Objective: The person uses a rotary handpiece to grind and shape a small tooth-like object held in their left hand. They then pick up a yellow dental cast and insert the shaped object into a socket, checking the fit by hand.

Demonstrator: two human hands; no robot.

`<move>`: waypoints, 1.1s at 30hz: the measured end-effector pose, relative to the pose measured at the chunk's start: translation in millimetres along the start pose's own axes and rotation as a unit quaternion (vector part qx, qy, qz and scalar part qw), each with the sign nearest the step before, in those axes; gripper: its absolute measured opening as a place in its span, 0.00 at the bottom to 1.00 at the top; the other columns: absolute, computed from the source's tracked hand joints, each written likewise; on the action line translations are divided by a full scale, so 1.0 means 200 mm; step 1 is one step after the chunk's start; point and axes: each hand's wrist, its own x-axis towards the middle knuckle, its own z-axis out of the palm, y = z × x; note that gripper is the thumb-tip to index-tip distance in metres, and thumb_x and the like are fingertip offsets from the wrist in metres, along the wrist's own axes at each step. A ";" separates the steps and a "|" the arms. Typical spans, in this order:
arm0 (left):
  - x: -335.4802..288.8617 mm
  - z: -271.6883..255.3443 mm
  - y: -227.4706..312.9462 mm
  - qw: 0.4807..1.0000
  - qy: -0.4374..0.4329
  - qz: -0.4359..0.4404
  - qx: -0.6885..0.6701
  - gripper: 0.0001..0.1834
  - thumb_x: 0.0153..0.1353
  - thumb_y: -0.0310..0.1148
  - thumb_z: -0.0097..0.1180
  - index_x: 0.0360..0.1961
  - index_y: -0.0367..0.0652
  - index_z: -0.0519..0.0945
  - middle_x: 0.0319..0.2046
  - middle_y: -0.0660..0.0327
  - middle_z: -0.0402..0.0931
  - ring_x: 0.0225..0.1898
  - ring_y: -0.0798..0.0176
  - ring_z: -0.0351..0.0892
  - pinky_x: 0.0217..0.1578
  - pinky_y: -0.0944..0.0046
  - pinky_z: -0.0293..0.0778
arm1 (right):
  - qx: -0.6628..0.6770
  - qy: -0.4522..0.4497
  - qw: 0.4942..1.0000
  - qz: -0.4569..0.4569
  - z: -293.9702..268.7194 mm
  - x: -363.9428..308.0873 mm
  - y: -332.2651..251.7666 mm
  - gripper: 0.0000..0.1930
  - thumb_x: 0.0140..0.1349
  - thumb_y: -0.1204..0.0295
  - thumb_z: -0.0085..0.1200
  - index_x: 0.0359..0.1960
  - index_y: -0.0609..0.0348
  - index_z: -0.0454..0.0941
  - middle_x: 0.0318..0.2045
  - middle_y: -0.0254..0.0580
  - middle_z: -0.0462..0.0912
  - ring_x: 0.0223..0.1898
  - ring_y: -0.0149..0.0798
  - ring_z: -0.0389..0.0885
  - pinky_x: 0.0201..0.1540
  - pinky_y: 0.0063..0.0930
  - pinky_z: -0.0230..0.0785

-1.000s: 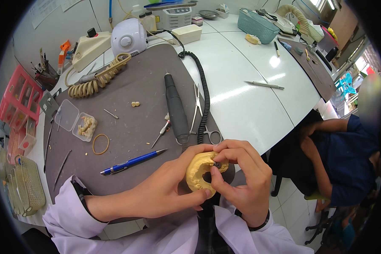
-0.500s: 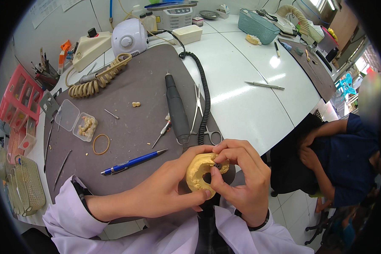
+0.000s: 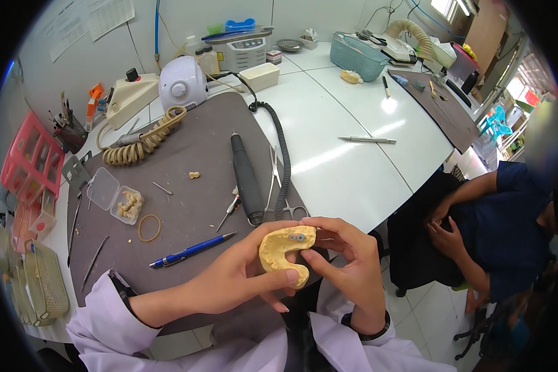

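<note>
A yellow plaster dental cast [image 3: 271, 249], shaped like a horseshoe, is held up in front of me, above the near edge of the dark mat. Two small grey round stumps [image 3: 297, 237] show on its far right part. My left hand [image 3: 229, 270] is closed around the cast's left side, its thumb over the near arm. My right hand [image 3: 352, 263] grips the right end, thumb at the inner side and fingers behind. Beyond the hands lie a blue pen [image 3: 192, 250] and a black dental handpiece [image 3: 247, 180] with a coiled cord.
Scissor-like forceps [image 3: 274, 180], a rubber band [image 3: 149, 228] and a clear box of tooth pieces [image 3: 128, 204] lie on the dark mat [image 3: 198, 130]. A metal instrument [image 3: 367, 140] rests on the white tabletop. At right sits another person [image 3: 508, 204] in dark blue.
My right fingers have moved off the cast's top to its right end, uncovering the two grey stumps. The cast is tilted differently and, with my view shifting, appears slightly further left.
</note>
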 end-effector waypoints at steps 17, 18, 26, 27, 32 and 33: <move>0.00 0.00 -0.03 0.991 -0.011 0.103 0.090 0.36 0.59 0.25 0.59 0.66 0.46 0.55 0.55 0.59 0.65 0.50 0.64 0.73 0.39 0.62 0.83 | 0.062 0.017 0.998 0.002 0.02 -0.04 0.00 0.17 0.55 0.80 0.61 0.48 0.68 0.76 0.40 0.46 0.84 0.44 0.35 0.83 0.50 0.25 0.72; 0.00 0.00 -0.04 0.990 -0.011 0.104 0.095 0.36 0.59 0.25 0.59 0.66 0.45 0.56 0.55 0.60 0.65 0.51 0.64 0.72 0.39 0.62 0.83 | 0.055 0.016 0.998 0.001 0.02 -0.04 0.00 0.18 0.55 0.80 0.61 0.48 0.68 0.76 0.40 0.46 0.84 0.44 0.35 0.83 0.50 0.25 0.72; 0.03 -0.01 -0.05 0.985 0.045 0.135 0.103 0.35 0.57 0.27 0.62 0.63 0.42 0.59 0.49 0.59 0.69 0.48 0.67 0.74 0.39 0.65 0.82 | -0.276 -0.033 0.945 -0.172 -0.05 0.05 -0.01 0.18 0.55 0.72 0.61 0.47 0.62 0.75 0.36 0.45 0.81 0.38 0.42 0.82 0.41 0.31 0.74; 0.03 -0.01 -0.05 0.984 0.056 0.141 0.091 0.34 0.57 0.27 0.63 0.62 0.41 0.59 0.49 0.59 0.69 0.48 0.68 0.73 0.39 0.66 0.82 | -0.308 -0.023 0.923 -0.228 -0.05 0.08 0.01 0.19 0.55 0.69 0.60 0.47 0.61 0.73 0.33 0.43 0.79 0.35 0.44 0.79 0.36 0.34 0.71; 0.05 -0.03 -0.05 0.977 0.091 0.160 0.108 0.33 0.57 0.25 0.62 0.61 0.41 0.60 0.45 0.61 0.69 0.45 0.68 0.75 0.37 0.67 0.82 | -0.404 -0.036 0.878 -0.254 -0.05 0.11 0.01 0.21 0.53 0.71 0.61 0.49 0.60 0.74 0.31 0.43 0.80 0.32 0.43 0.80 0.35 0.31 0.72; 0.05 -0.02 -0.04 0.977 0.094 0.157 0.105 0.34 0.56 0.24 0.63 0.61 0.41 0.60 0.45 0.60 0.69 0.44 0.68 0.76 0.37 0.67 0.82 | -0.418 -0.036 0.873 -0.250 -0.05 0.11 0.01 0.21 0.52 0.72 0.61 0.49 0.61 0.74 0.31 0.43 0.80 0.32 0.42 0.80 0.35 0.31 0.72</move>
